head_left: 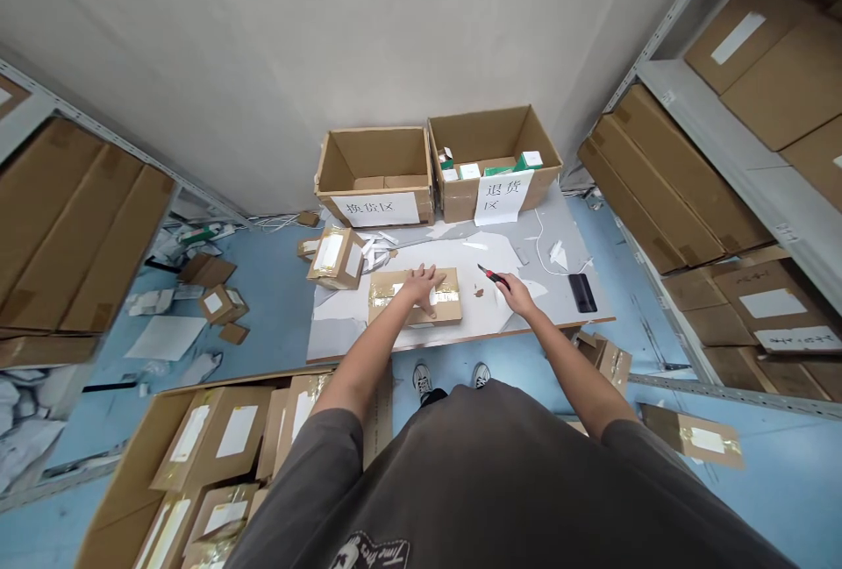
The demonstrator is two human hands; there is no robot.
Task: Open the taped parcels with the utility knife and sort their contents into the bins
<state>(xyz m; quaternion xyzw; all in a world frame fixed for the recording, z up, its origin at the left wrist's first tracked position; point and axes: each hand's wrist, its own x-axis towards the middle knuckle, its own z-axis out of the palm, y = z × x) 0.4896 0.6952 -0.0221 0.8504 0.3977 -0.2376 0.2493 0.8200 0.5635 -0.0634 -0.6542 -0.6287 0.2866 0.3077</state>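
Note:
A taped cardboard box (388,290) lies flat on the table in front of me. Across its top rests my left hand (422,286), fingers spread and stretched out, pressing on the lid beside a white label. To the right of the box, my right hand (515,293) is wrapped round the handle of a red and black utility knife (495,275). The knife's tip points up and left, apart from the box. Small brown scraps (479,293) lie on the table between the knife and the box.
Two open cartons stand at the back: the left carton (374,144) and the right carton (487,126), holding green-white boxes. A small box (337,258) sits left, a phone (582,293) right. A large bin (124,472) of parcels is at lower left; loaded shelves (717,131) flank the table.

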